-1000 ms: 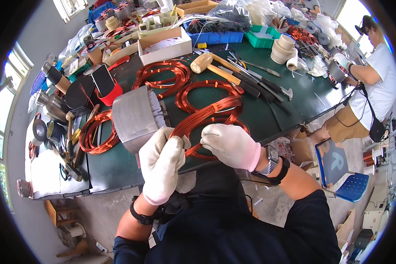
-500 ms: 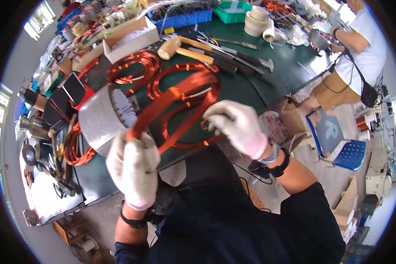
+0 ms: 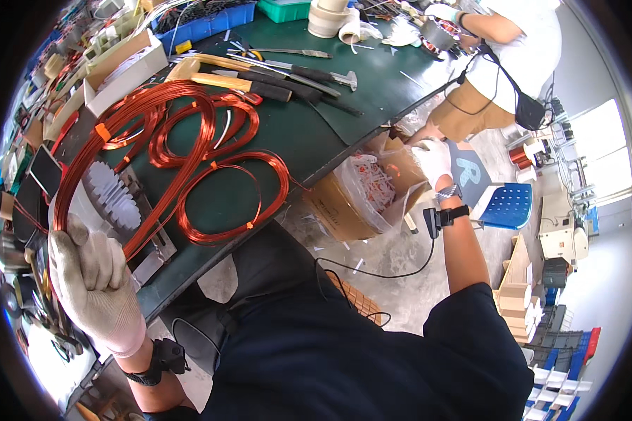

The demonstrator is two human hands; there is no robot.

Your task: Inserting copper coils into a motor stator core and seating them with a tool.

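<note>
My left hand (image 3: 95, 281), in a white glove, is closed around the lower end of a large copper wire coil (image 3: 82, 161) bound with orange tape. The loop is raised over the bench. Behind it is a metal stator (image 3: 112, 200) with white slot liners, partly hidden by the wire. A second copper coil (image 3: 282, 175), with orange ties, lies near the bench edge, and another is behind it. My right hand (image 3: 434, 160), also gloved, is stretched far right, beside a cardboard box (image 3: 340, 203) lined with plastic and filled with orange and white scraps. Its fingers look loosely apart, holding nothing visible.
Mallets (image 3: 221, 81), files and a caliper (image 3: 344, 79) lie across the green bench (image 3: 330, 140). A white box (image 3: 126, 74) and a blue bin (image 3: 207, 27) stand at the back. Another person (image 3: 512, 56) works at far right, near a blue chair (image 3: 505, 205).
My right hand has moved from beside the raised coil out to the scrap box. My left hand has shifted left with the coil. The view has turned right.
</note>
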